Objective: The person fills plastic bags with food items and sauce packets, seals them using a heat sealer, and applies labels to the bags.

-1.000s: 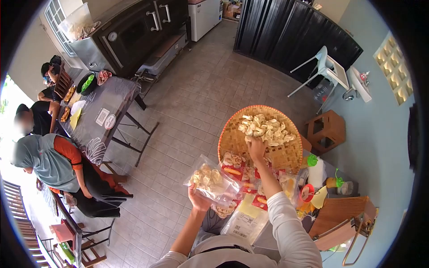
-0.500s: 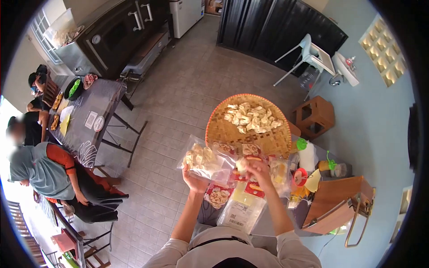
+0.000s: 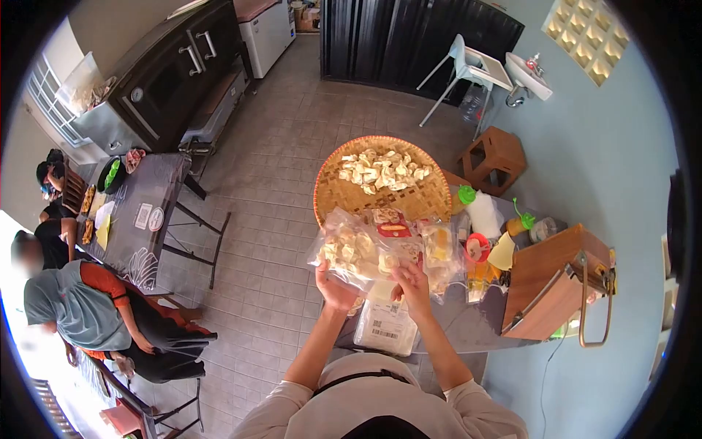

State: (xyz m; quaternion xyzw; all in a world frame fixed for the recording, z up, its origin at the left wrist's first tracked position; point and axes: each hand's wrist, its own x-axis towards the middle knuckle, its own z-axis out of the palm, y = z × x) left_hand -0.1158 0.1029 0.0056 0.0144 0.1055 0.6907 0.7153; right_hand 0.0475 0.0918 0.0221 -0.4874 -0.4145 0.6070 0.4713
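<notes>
My left hand grips a clear plastic bag from below, fingers wrapped around its lower left side. Several pale, folded, dumpling-like pieces fill the bag's left part. My right hand is at the bag's right end, its fingers closed at a single pale folded piece. Whether plastic lies between the fingers and that piece cannot be made out. Just beyond the bag, a round woven bamboo tray with a red-trimmed rim carries a heap of similar pieces.
Red-labelled packs and a white labelled packet stack lie on the table around my hands. To the right are a red cup, green-topped bottles and a wooden box. People are at a table on the left.
My right hand has brought the single piece closer to the bag and the pieces in it. The bag now covers more of the packs. The whole view has shifted.
</notes>
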